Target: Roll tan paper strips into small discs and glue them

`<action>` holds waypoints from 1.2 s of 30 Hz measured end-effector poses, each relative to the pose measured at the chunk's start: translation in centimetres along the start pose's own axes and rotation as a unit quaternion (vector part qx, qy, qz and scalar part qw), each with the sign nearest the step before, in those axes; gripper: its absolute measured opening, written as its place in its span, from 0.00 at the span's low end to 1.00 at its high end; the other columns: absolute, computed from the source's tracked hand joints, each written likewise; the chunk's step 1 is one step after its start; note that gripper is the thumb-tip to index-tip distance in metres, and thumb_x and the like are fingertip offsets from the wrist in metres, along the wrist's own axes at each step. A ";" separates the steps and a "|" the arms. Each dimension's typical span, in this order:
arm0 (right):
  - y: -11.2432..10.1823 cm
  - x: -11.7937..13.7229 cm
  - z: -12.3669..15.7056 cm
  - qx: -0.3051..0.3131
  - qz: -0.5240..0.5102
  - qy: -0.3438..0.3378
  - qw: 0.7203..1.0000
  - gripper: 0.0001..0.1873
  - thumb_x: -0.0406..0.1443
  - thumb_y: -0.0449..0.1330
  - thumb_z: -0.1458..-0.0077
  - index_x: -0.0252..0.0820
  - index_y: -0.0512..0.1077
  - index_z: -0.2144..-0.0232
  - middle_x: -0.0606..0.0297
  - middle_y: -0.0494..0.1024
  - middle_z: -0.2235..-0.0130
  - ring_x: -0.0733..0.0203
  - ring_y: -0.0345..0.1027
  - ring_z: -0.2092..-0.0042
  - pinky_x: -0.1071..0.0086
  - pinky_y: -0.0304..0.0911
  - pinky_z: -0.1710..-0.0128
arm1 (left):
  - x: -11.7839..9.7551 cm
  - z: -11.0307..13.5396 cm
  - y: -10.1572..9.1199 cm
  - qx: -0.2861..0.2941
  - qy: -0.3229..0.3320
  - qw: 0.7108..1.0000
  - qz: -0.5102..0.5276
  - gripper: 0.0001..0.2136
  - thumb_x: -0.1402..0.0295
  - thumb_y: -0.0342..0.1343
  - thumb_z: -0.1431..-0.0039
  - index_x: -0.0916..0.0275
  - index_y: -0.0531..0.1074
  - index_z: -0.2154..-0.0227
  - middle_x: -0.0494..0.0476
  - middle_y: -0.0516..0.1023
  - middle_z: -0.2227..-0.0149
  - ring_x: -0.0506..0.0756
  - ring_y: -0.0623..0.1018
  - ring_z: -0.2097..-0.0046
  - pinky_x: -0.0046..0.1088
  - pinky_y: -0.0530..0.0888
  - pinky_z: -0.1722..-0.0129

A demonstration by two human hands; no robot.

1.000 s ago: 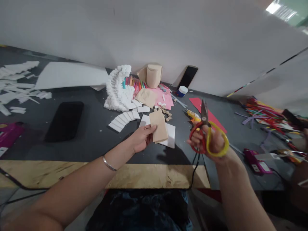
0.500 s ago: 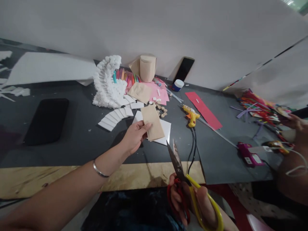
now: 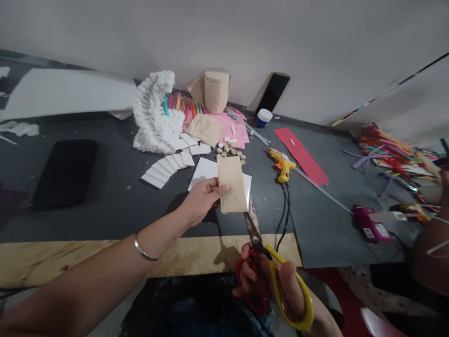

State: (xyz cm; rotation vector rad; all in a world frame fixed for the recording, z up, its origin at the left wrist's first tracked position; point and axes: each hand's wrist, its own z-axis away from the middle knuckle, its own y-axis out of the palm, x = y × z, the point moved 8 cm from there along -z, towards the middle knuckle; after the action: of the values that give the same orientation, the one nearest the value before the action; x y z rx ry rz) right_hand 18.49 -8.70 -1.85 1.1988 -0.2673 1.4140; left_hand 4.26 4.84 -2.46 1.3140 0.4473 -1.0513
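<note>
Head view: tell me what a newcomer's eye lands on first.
The red-and-yellow scissors stand out at bottom centre, gripped in the right hand, their blades reaching up to the kraft paper held in the left hand. Beyond them, on the far side of the table, rises a curved white foam tower.

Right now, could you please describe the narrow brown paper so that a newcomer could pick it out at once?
On the dark table, find the white foam sculpture and look toward the person. The narrow brown paper is pinched in the left hand, in front of a white card, just above the scissors. Unlike the wider brown sheet lying on the pink paper, it is held up.
</note>
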 end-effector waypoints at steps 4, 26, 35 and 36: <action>0.6 -0.3 -0.6 0.000 -0.052 0.033 0.998 0.38 0.67 0.61 0.65 0.49 0.73 0.60 0.66 0.63 0.70 0.62 0.62 0.70 0.54 0.69 0.56 | 0.4 0.2 0.4 0.015 -0.013 1.000 -0.010 0.21 0.61 0.68 0.53 0.67 0.76 0.58 0.61 0.82 0.65 0.56 0.80 0.64 0.35 0.75 0.60; 1.7 -0.6 -1.2 -0.020 -0.093 -0.026 0.995 0.34 0.68 0.48 0.52 0.45 0.66 0.66 0.77 0.55 0.81 0.76 0.43 0.87 0.81 0.49 0.92 | 0.5 0.2 0.7 0.027 -0.021 0.999 0.025 0.17 0.64 0.67 0.52 0.67 0.77 0.60 0.61 0.82 0.63 0.57 0.80 0.61 0.36 0.76 0.59; 1.5 -1.0 -0.9 -0.034 -0.100 -0.043 0.993 0.32 0.64 0.51 0.48 0.42 0.68 0.67 0.77 0.57 0.81 0.79 0.43 0.87 0.83 0.51 0.91 | 0.6 0.1 0.5 0.039 -0.024 0.999 0.022 0.18 0.62 0.66 0.50 0.67 0.77 0.58 0.62 0.82 0.59 0.58 0.80 0.58 0.38 0.75 0.56; 1.6 -1.0 -0.9 -0.032 -0.104 -0.044 0.993 0.32 0.64 0.52 0.49 0.41 0.68 0.68 0.77 0.57 0.81 0.79 0.42 0.87 0.84 0.51 0.91 | 0.6 0.1 0.5 0.039 -0.025 0.999 0.024 0.18 0.62 0.66 0.50 0.67 0.76 0.58 0.62 0.82 0.59 0.59 0.80 0.58 0.38 0.74 0.56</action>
State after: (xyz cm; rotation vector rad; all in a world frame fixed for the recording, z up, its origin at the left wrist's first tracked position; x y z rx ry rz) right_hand 16.45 -9.03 -2.28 1.2021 -0.2384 1.1656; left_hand 4.98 4.49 -2.62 1.3571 0.3392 -1.0686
